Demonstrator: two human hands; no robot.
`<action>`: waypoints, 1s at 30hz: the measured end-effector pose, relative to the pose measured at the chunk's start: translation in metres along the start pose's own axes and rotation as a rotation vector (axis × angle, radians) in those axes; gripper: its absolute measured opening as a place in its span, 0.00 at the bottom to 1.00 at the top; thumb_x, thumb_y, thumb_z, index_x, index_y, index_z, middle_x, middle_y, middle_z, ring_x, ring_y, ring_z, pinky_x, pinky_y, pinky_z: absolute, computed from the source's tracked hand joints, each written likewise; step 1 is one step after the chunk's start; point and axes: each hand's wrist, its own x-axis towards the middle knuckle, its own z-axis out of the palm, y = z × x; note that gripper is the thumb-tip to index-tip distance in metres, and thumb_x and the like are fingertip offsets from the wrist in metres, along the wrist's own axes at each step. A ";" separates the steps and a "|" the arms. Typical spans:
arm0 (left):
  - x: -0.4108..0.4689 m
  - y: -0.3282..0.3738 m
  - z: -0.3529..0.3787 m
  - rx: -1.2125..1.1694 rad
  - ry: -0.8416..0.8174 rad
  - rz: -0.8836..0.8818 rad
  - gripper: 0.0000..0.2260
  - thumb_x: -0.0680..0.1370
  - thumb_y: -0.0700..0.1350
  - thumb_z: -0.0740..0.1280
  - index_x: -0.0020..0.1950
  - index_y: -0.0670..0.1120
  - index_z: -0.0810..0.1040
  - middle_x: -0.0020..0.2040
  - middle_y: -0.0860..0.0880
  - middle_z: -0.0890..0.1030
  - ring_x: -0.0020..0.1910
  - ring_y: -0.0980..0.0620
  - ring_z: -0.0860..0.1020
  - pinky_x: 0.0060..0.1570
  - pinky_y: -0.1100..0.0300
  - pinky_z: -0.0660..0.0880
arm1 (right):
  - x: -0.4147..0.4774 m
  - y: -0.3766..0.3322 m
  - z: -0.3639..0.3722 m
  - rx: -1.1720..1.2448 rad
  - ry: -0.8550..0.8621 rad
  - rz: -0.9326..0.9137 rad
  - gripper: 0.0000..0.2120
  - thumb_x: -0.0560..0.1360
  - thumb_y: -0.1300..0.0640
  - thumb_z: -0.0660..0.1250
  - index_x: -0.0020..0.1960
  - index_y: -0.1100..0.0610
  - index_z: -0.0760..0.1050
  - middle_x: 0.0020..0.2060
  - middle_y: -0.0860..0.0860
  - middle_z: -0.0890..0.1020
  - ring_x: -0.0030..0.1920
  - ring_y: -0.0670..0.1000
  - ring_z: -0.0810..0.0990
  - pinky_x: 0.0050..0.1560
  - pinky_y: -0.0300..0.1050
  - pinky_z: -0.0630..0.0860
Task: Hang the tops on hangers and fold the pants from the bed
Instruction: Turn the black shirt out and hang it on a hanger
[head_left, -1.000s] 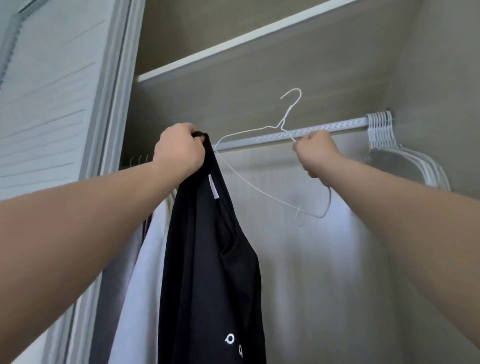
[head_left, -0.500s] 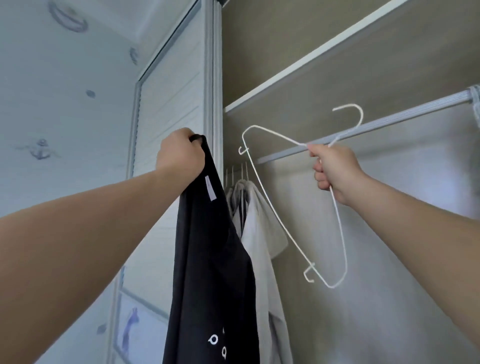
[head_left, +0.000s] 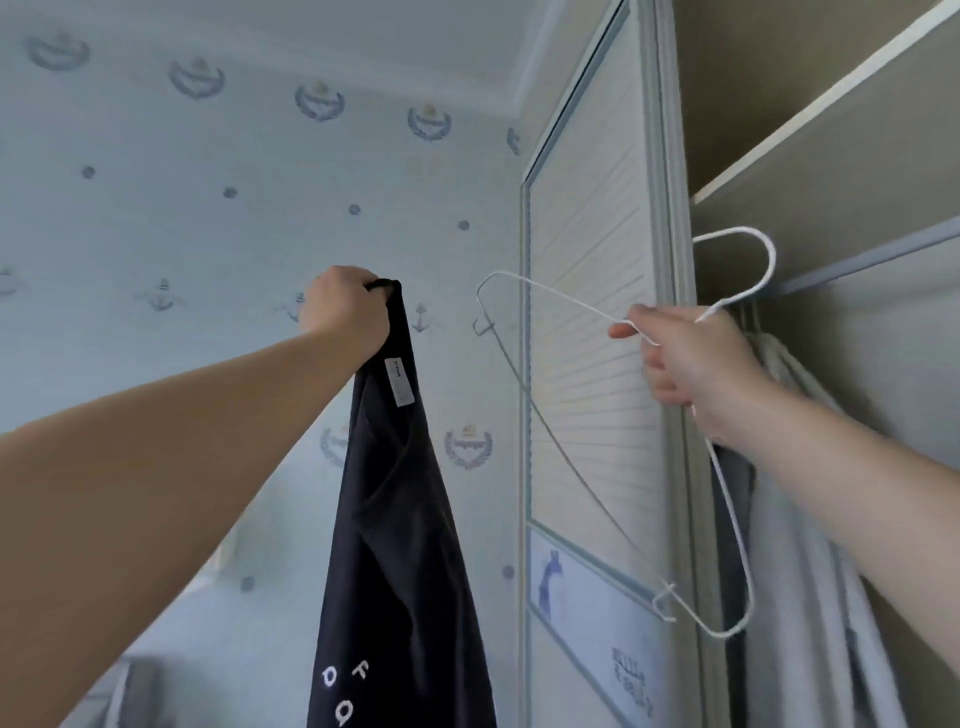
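The left hand (head_left: 347, 312) gripped the black top (head_left: 400, 519) by its neck, while the right hand (head_left: 685, 358) clutched a white hanger (head_left: 566, 467) beside it.

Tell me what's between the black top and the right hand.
Head view: only the white hanger reaches from the right hand into that gap, not touching the black top.

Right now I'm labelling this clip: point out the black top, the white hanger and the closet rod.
black top (head_left: 395, 519): head view, hanging fabric below its tag.
white hanger (head_left: 771, 260): head view, curve of its hook.
closet rod (head_left: 872, 260): head view, bare stretch right of the hook.
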 end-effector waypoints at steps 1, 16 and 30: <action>-0.003 -0.015 -0.018 0.019 0.006 -0.031 0.06 0.80 0.43 0.64 0.45 0.48 0.79 0.42 0.43 0.76 0.39 0.44 0.71 0.40 0.56 0.67 | -0.010 0.003 0.018 0.040 -0.040 0.004 0.12 0.81 0.55 0.63 0.44 0.60 0.80 0.21 0.45 0.61 0.19 0.45 0.55 0.21 0.32 0.53; -0.010 -0.171 -0.387 0.127 0.321 -0.393 0.05 0.79 0.43 0.64 0.43 0.48 0.73 0.41 0.45 0.67 0.41 0.47 0.65 0.35 0.56 0.63 | -0.159 -0.079 0.307 0.446 -0.537 0.005 0.14 0.83 0.55 0.63 0.44 0.61 0.81 0.23 0.47 0.61 0.21 0.46 0.56 0.22 0.34 0.54; -0.117 -0.293 -0.691 0.638 0.049 -0.362 0.10 0.79 0.49 0.68 0.40 0.53 0.85 0.30 0.58 0.81 0.29 0.61 0.78 0.28 0.70 0.69 | -0.421 -0.104 0.571 0.771 -0.809 0.217 0.12 0.80 0.53 0.66 0.44 0.56 0.84 0.22 0.47 0.61 0.19 0.46 0.55 0.26 0.30 0.56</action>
